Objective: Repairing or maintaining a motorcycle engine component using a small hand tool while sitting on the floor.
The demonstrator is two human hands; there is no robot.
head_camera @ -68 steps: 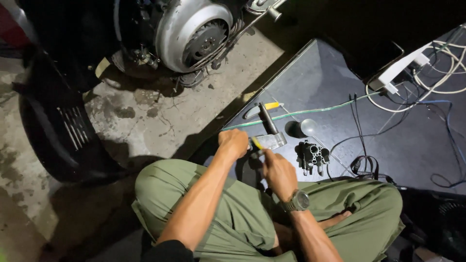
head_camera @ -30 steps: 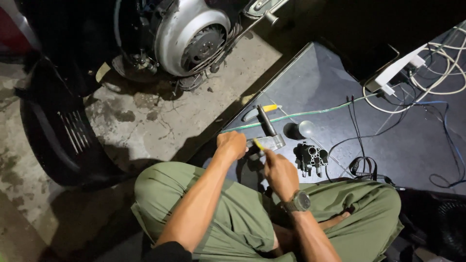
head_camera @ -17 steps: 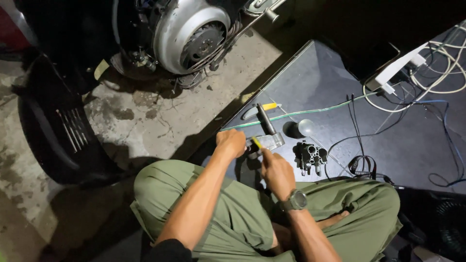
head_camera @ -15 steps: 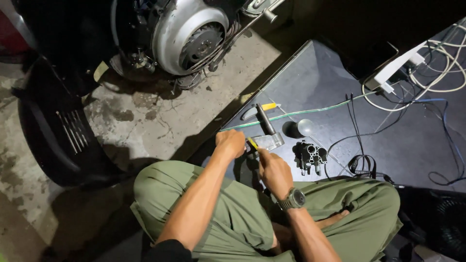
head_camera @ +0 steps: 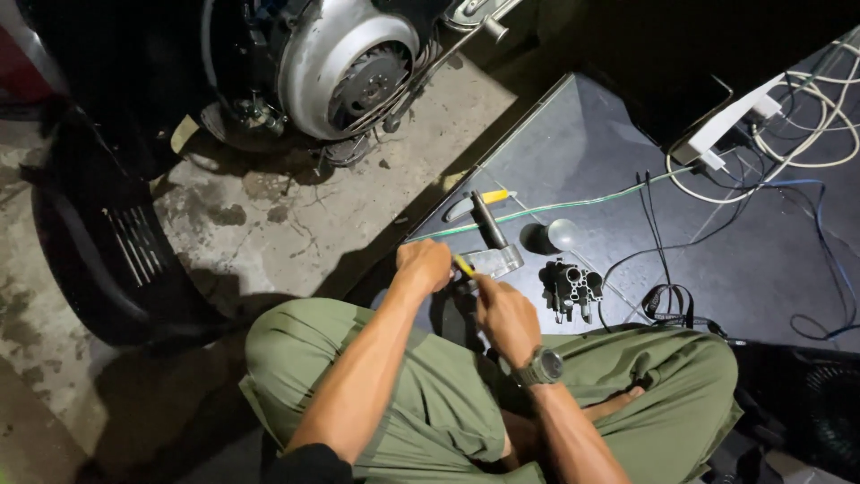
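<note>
I sit cross-legged in green trousers at the edge of a dark mat [head_camera: 627, 161]. My left hand [head_camera: 426, 265] is closed around a small part held just above my lap. My right hand [head_camera: 503, 314], with a wristwatch on the wrist, grips a yellow-handled tool [head_camera: 464, 265] whose tip meets what the left hand holds. The held part itself is mostly hidden by my fingers. A hammer [head_camera: 491, 237] with a black handle and a metal head lies on the mat just beyond my hands.
A black clustered connector block [head_camera: 571, 285], a small bulb [head_camera: 563, 233], a green wire [head_camera: 573, 204], a yellow-handled knife [head_camera: 479, 202] and black cables [head_camera: 667, 296] lie on the mat. A white power strip [head_camera: 730, 125] with white cords sits far right. A scooter engine [head_camera: 345, 58] stands on the concrete ahead.
My hands stay together in the same spot; the right hand has shifted slightly back and forth with the yellow-handled tool. Nothing on the mat has moved.
</note>
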